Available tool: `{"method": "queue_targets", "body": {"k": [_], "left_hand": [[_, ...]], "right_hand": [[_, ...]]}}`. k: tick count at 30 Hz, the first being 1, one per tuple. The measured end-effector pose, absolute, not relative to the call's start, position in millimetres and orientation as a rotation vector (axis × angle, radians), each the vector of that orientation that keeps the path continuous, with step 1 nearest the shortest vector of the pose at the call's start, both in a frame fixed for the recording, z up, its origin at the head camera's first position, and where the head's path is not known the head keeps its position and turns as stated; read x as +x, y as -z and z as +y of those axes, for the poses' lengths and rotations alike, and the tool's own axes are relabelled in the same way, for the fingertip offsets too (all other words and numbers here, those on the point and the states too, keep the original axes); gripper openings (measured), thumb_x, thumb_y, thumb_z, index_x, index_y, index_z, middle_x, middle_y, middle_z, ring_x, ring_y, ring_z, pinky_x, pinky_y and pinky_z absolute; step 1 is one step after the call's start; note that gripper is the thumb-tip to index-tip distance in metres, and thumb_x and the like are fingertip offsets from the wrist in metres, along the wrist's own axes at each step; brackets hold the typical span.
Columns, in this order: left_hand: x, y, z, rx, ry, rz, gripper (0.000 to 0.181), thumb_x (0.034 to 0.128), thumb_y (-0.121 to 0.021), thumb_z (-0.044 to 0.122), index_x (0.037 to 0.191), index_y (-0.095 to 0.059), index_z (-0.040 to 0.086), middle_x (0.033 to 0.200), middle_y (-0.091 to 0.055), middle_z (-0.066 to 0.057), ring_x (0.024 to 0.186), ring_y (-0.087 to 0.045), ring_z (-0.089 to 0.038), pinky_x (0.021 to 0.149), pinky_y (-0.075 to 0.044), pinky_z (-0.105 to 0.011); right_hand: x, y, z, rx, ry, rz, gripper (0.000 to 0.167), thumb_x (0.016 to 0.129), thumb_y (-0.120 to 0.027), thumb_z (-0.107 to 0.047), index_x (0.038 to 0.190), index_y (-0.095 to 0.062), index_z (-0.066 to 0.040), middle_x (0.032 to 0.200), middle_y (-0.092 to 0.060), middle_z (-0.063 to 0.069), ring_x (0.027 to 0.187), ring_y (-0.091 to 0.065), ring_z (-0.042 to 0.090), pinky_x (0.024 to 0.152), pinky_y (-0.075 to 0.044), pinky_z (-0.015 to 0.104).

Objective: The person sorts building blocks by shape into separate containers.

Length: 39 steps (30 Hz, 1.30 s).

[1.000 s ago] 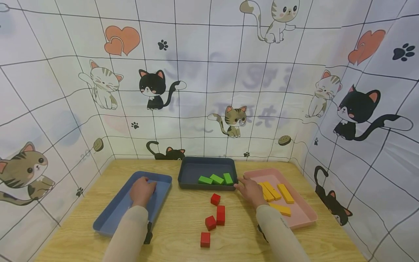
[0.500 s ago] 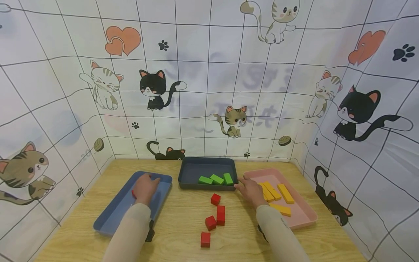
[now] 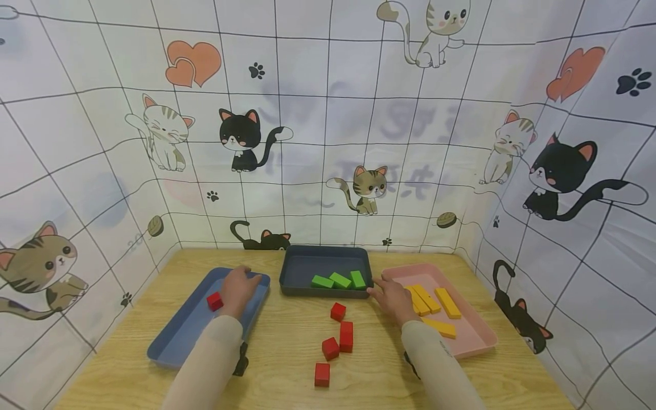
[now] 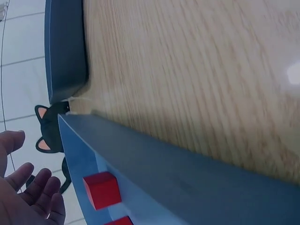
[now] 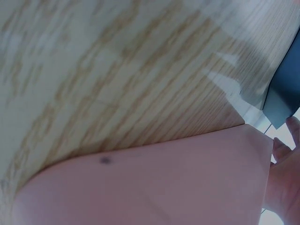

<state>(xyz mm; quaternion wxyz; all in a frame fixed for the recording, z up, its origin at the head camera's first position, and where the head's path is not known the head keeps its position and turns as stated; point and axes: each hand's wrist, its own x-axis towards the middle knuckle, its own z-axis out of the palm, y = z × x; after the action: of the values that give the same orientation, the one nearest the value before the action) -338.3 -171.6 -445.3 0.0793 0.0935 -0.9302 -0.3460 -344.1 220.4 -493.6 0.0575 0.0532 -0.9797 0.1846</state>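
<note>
My left hand (image 3: 240,291) hovers over the blue tray (image 3: 171,341), its fingers relaxed and holding nothing. A red block (image 3: 214,301) lies in that tray beside the hand. In the left wrist view, two red blocks show inside it, the nearer to the fingers being a cube (image 4: 102,190); the other is partly cut off. My right hand (image 3: 393,299) is between the dark tray (image 3: 324,257) and the pink tray (image 3: 474,341). Its fingertips are at the dark tray's corner, touching or almost touching it. Several red blocks (image 3: 345,337) lie on the table between the hands.
Several green blocks (image 3: 340,281) lie in the dark tray, several yellow blocks (image 3: 447,303) in the pink one. All three trays stand on the wooden table (image 3: 287,364). A cat-patterned cloth (image 3: 302,142) hangs around its back and sides.
My left hand has let go of a red block inside the blue tray and moved rightward, uncovering it; the fingers have loosened. My right hand has stayed in place.
</note>
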Motion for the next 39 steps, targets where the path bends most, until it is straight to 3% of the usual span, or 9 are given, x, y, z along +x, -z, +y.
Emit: {"method": "queue_targets", "body": {"k": [4,13,39], "left_hand": [[-339,443,-162,0.239,1.082,-2.761,0.051,0.0943,-0.063,0.027,0.133,-0.056,-0.005,0.133,-0.057,-0.025,0.119,-0.054,-0.043,0.095,-0.045,-0.055],[-336,435,-137,0.161,1.081,-2.757,0.047,0.0919,-0.066,0.025,0.128,-0.06,-0.004,0.114,-0.065,-0.022,0.105,-0.061,-0.038,0.085,-0.049,-0.053],[-328,448,-92,-0.074,1.235,-2.774,0.048,0.0916,-0.072,0.026,0.129,-0.061,-0.002,0.117,-0.064,-0.02,0.104,-0.061,-0.033,0.087,-0.05,-0.05]], "right_hand": [[-343,493,221,0.165,-0.553,-2.975,0.052,0.1,-0.056,-0.04,0.141,-0.057,-0.009,0.153,-0.038,0.023,0.129,-0.048,0.044,0.095,-0.041,0.064],[-342,492,221,0.172,-0.559,-2.977,0.051,0.101,-0.056,-0.04,0.141,-0.057,-0.008,0.153,-0.037,0.024,0.13,-0.048,0.045,0.095,-0.041,0.064],[-344,494,220,0.138,-0.589,-2.987,0.052,0.101,-0.055,-0.041,0.143,-0.055,-0.01,0.155,-0.035,0.023,0.133,-0.044,0.044,0.098,-0.036,0.067]]}}
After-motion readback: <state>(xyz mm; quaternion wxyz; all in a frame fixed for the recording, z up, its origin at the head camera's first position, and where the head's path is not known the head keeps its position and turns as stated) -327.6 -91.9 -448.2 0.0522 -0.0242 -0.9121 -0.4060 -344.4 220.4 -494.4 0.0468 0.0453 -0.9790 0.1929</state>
